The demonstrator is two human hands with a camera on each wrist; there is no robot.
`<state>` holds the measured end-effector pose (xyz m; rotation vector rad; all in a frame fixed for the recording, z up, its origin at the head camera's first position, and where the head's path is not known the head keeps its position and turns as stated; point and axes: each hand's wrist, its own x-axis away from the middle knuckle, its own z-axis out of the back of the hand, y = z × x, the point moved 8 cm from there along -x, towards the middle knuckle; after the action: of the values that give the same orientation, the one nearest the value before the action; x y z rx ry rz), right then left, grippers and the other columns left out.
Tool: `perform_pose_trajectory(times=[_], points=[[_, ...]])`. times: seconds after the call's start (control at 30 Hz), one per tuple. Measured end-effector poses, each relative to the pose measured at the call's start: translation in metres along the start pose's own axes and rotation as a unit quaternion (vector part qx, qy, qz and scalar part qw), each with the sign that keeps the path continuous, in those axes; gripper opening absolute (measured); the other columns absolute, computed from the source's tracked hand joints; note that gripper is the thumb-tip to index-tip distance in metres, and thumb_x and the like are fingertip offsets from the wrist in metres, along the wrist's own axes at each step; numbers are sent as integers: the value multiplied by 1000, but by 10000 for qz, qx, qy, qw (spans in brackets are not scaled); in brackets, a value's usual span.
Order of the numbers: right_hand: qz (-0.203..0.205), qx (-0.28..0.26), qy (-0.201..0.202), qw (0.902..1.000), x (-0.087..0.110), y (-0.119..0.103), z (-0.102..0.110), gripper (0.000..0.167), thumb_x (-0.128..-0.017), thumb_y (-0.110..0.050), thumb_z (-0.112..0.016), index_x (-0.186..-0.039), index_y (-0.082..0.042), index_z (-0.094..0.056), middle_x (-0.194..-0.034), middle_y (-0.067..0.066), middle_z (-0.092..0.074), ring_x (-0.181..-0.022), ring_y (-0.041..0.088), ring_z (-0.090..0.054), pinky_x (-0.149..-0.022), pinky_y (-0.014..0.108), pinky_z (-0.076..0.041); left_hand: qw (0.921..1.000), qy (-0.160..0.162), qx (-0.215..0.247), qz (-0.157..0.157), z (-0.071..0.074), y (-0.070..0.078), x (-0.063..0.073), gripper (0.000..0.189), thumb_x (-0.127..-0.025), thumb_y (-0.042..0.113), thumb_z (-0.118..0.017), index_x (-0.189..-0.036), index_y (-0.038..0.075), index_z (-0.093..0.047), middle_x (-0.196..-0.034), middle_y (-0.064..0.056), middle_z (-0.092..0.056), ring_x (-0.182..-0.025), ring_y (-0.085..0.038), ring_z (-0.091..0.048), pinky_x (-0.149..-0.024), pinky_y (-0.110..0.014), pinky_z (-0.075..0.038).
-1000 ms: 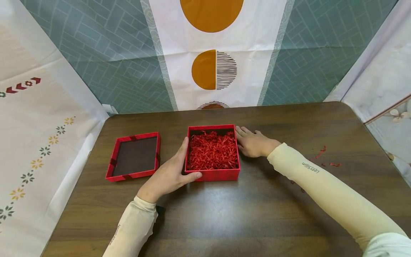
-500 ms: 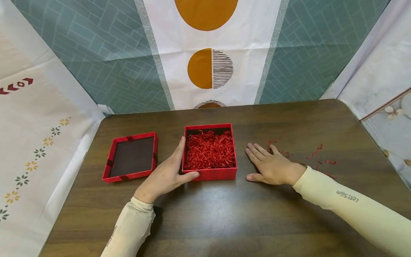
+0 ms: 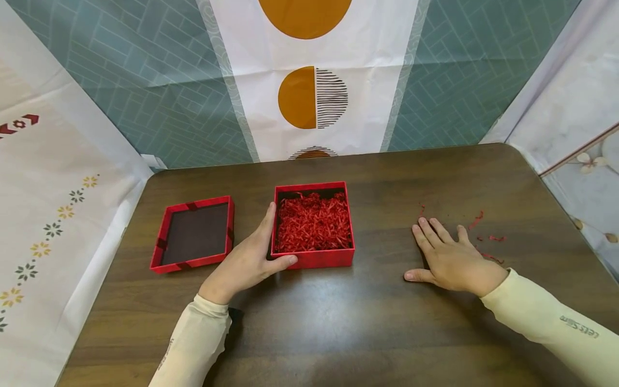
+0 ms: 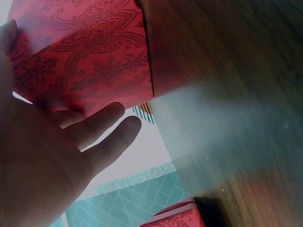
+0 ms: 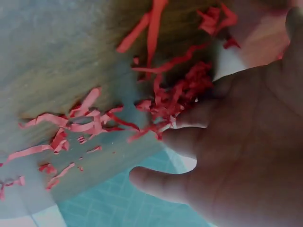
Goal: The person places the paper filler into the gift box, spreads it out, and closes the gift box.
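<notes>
An open red box (image 3: 321,259) stands on the wooden table, filled with red shredded paper (image 3: 314,221). My left hand (image 3: 242,269) rests against its left side near the front corner, thumb across the front wall, fingers extended along the side. The left wrist view shows the box's patterned red wall (image 4: 90,52) beside those fingers. To the right of the box, my right hand (image 3: 454,263) lies palm down over the table with fingers spread. In the right wrist view, loose red paper shreds (image 5: 180,94) bunch at and under its fingers.
A red box lid (image 3: 195,263) with a dark inside lies upturned left of the box. More stray shreds (image 3: 497,238) are scattered right of my right hand. The table (image 3: 338,344) meets patterned cloth walls (image 3: 179,123) at the back and sides.
My right hand has moved from the box's right side outward to the right, over the scattered shreds. My left hand stays at the box.
</notes>
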<state>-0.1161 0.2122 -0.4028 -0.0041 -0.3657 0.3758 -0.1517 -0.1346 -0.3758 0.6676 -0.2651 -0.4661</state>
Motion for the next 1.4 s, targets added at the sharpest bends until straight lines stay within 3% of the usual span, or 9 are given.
perform_pose_trajectory(times=[0.23,0.37,0.47,0.83,1.0,1.1,1.2,1.3,1.4], points=[[-146,-535,303,9980,-25,20,24,107,-95,-74,-43,-159,6,-13,-163,31,-4,-148,50,-7,-103,80,-12,10000,43,6,-13,1,0,0,114,-89,68,-62,-161,23,15,-168,0,2,-150,-21,-18,-116,-45,-28],[-133,-888,-82,9959,-44,30,20,108,-96,-74,-39,-157,11,-10,-162,33,-2,-147,52,-6,-102,80,-12,10000,28,8,-70,0,1,0,114,-90,66,-62,-161,22,15,-168,-1,3,-150,-21,-17,-117,-44,-26],[-102,-1057,-337,9938,-46,30,13,110,-95,-75,-37,-156,12,-10,-161,34,-1,-147,52,-5,-102,80,-12,10000,25,-6,-89,-2,2,-1,114,-90,67,-62,-161,21,14,-168,-1,1,-150,-20,-18,-116,-44,-27],[141,-853,-243,9960,7,14,-5,110,-92,-76,-43,-156,10,-19,-162,32,-9,-147,50,-14,-101,80,-17,10000,58,43,46,0,0,2,114,-88,68,-65,-162,27,10,-167,-1,-8,-147,-24,-27,-114,-46,-32],[98,-1219,-271,9921,22,17,-7,107,-93,-70,-50,-157,9,-17,-163,31,-7,-148,49,-9,-101,81,-14,9999,77,19,67,1,-2,2,114,-88,67,-66,-162,26,10,-167,-2,-9,-148,-24,-27,-114,-46,-32],[-157,-1492,-164,9885,24,41,-1,105,-96,-65,-53,-158,9,-11,-162,32,-1,-148,50,-4,-102,80,-10,9999,82,27,73,2,-2,3,114,-87,67,-65,-162,26,11,-167,-1,-8,-148,-23,-25,-114,-46,-31],[-668,-1500,-56,9864,27,85,3,106,-99,-64,-49,-156,12,-2,-159,36,9,-146,54,4,-100,81,-7,9999,82,53,49,2,-2,2,114,-87,68,-65,-162,26,11,-167,-1,-7,-148,-23,-25,-114,-46,-31],[-1187,-1406,-162,9828,35,130,-2,107,-102,-64,-41,-151,19,6,-152,43,15,-141,61,7,-95,84,-6,9999,72,69,28,1,-1,2,115,-87,68,-65,-162,26,11,-167,-1,-7,-149,-23,-24,-115,-46,-31],[-1427,-1457,-338,9784,45,156,-13,107,-103,-64,-37,-148,21,10,-148,47,18,-137,65,8,-93,86,-4,9999,77,64,21,1,-1,2,115,-87,68,-65,-162,25,11,-167,-1,-6,-149,-22,-24,-115,-45,-30]])
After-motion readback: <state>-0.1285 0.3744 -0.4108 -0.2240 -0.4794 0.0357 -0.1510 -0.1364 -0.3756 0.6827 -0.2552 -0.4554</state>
